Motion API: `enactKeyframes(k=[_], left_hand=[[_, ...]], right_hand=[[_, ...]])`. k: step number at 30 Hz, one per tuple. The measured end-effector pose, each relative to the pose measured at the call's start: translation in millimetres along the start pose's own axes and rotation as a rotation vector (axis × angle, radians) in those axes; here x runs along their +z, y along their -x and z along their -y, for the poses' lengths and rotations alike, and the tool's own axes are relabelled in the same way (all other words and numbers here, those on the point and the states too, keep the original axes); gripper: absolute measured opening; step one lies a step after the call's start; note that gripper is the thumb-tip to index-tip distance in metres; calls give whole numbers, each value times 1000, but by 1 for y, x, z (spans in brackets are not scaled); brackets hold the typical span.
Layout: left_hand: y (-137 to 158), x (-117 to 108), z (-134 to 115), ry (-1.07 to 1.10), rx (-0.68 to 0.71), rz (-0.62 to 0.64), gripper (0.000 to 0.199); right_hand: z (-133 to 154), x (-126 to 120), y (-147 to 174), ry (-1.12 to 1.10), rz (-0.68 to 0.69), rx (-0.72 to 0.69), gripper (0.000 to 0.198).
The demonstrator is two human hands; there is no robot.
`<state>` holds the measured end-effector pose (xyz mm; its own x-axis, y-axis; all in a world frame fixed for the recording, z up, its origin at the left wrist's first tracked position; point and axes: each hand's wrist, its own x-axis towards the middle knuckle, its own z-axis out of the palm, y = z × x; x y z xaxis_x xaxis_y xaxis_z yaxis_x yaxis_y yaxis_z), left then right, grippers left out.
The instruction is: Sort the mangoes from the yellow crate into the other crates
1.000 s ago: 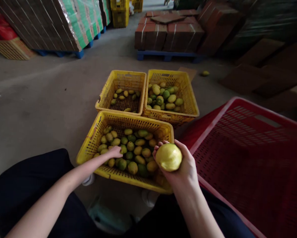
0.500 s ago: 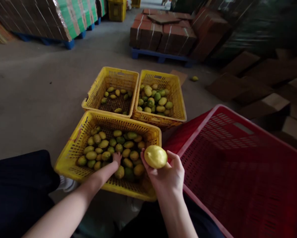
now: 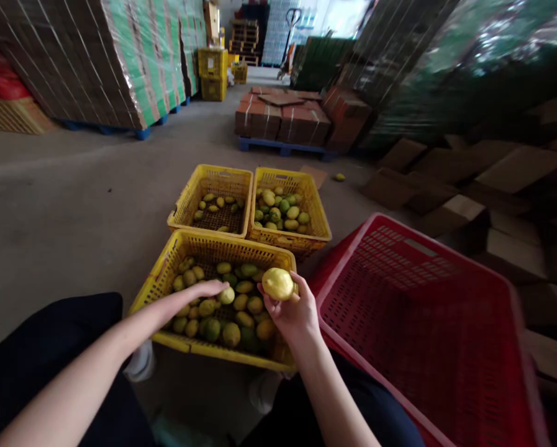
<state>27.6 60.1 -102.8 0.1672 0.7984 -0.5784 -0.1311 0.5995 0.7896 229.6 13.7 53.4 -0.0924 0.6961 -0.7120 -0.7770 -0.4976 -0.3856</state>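
Note:
A large yellow lemon (image 3: pixel 278 284) rests in my right hand (image 3: pixel 295 313), with the fingers curled around its underside and right side. My left hand (image 3: pixel 212 288) reaches over the near yellow crate (image 3: pixel 153 290), its fingers closed on a yellow-green lemon (image 3: pixel 226 296) just above the others. Several yellow and green lemons (image 3: pixel 231 334) fill much of this crate. My left fingertips are partly hidden by the hand.
Behind stand a left yellow crate (image 3: pixel 180 210) with a few lemons and a right yellow crate (image 3: pixel 321 217) with more. A tall red crate (image 3: pixel 353 273) stands at my right. Flattened cardboard (image 3: pixel 474 167) lies beyond it, and one lemon (image 3: pixel 339 177) is on the floor.
My left hand has risen from among the lemons with one in its fingers. My right hand still holds its lemon, slightly further left in view. The camera has tilted up.

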Motion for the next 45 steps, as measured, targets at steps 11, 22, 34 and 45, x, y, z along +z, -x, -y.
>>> enactKeyframes(k=[11,22,34,45], left_hand=[[123,-6,-131,390,352,460,59],[111,-1,-89,482,398,126,57],[126,3,-84,-427,752,28,59],[130,1,-92,-622,1108,-138,50]], right_hand=[[-2,16,11,174,220,-78,32],[-59,23,-28,392,420,-232,43],[-53,23,-14,646,318,-698,47],[-44,27,0,912,330,-1214,56]])
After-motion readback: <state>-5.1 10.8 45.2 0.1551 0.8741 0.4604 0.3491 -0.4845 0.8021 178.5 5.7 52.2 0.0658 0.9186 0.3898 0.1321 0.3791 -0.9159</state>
